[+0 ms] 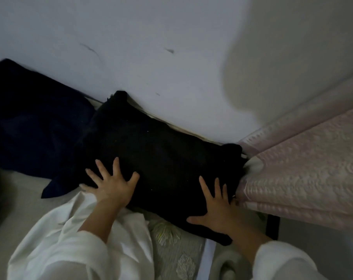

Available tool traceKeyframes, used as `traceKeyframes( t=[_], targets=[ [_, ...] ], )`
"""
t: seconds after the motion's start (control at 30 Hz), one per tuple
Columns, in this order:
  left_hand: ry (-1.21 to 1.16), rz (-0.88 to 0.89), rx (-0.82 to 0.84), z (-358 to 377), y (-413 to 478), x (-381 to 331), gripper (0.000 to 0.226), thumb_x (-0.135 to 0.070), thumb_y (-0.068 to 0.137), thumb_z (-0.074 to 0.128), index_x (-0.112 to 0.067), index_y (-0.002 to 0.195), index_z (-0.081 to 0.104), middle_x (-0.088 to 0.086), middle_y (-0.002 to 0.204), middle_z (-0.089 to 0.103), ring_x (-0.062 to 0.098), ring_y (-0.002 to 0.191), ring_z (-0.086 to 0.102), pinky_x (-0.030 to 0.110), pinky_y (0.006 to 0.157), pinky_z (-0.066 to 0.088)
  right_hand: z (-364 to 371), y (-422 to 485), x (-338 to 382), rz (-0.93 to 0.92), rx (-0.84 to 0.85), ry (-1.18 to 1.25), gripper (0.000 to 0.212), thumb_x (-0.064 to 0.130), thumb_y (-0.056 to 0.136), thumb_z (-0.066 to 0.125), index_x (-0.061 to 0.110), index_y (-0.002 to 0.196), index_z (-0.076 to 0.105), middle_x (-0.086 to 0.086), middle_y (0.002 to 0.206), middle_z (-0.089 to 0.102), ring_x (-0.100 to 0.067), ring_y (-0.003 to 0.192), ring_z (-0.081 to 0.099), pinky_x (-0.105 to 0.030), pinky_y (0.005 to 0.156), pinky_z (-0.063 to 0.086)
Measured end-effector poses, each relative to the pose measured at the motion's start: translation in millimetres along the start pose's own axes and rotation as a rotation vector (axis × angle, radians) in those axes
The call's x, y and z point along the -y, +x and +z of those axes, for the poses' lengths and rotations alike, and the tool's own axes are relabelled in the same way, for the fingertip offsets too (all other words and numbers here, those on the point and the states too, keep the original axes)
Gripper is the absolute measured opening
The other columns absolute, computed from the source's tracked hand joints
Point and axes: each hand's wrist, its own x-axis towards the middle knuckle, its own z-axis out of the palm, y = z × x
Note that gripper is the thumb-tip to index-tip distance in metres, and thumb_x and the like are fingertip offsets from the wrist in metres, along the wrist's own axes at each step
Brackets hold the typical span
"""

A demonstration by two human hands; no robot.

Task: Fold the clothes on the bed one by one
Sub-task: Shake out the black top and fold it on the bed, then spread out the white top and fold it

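Observation:
A black garment (pixel 161 156) lies folded into a flat rectangle on the bed, its far edge against the wall. My left hand (pixel 110 182) rests flat on its near-left part with the fingers spread. My right hand (pixel 216 205) lies flat on its near-right corner, fingers apart too. Neither hand grips the cloth. A dark navy garment (pixel 34 130) sits rumpled to the left, partly tucked under the black one. A white garment (pixel 102 229) lies near me under my left forearm.
The bed sheet (pixel 171 245) has a grey leaf print. A pale pink quilted cover (pixel 305 172) rises on the right, touching the black garment's right end. A white wall (pixel 151 57) runs directly behind the bed.

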Motion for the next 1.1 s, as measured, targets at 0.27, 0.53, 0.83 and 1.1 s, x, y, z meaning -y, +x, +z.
traceKeyframes(
  t=[0.27,0.53,0.83,1.1],
  targets=[
    [0.086,0.57,-0.433,-49,58,-40,0.095,-0.039,0.079,0.065,-0.028,0.152,0.005,0.008,0.159,-0.011,0.03,0.145,-0.016,0.062,0.111,-0.004,-14,24,23,-0.156,-0.287,0.162,0.1,0.046,0.079,0.059,0.04,0.148,-0.014,0.008,0.154,-0.03,-0.025,0.144,-0.021,-0.053,0.115,-0.001],
    [0.053,0.297,0.005,-57,116,-49,0.114,-0.065,0.066,0.066,-0.045,0.147,-0.011,-0.004,0.153,-0.034,0.038,0.137,-0.034,0.074,0.102,-0.006,-24,70,38,-0.021,-0.186,0.134,0.095,0.069,0.08,0.046,0.044,0.145,-0.018,0.002,0.153,-0.035,-0.036,0.14,-0.027,-0.064,0.111,-0.002],
    [-0.455,0.355,-0.252,-64,-2,-16,0.077,-0.048,0.083,0.055,-0.032,0.15,0.02,-0.003,0.161,0.004,0.019,0.147,-0.008,0.052,0.113,-0.006,-27,22,66,-0.276,-0.52,0.127,0.079,0.033,0.087,0.059,0.021,0.151,0.016,-0.005,0.157,0.012,-0.022,0.141,0.011,-0.052,0.111,0.018],
    [-0.534,-0.093,-0.442,-11,-168,99,0.061,-0.039,0.084,0.062,-0.028,0.14,0.041,0.003,0.158,0.018,0.018,0.146,-0.01,0.05,0.117,-0.001,41,-44,129,-0.67,-0.283,-0.055,0.067,0.031,0.087,0.054,0.025,0.147,0.024,0.003,0.149,0.024,-0.015,0.135,0.021,-0.038,0.111,0.025]
  ],
)
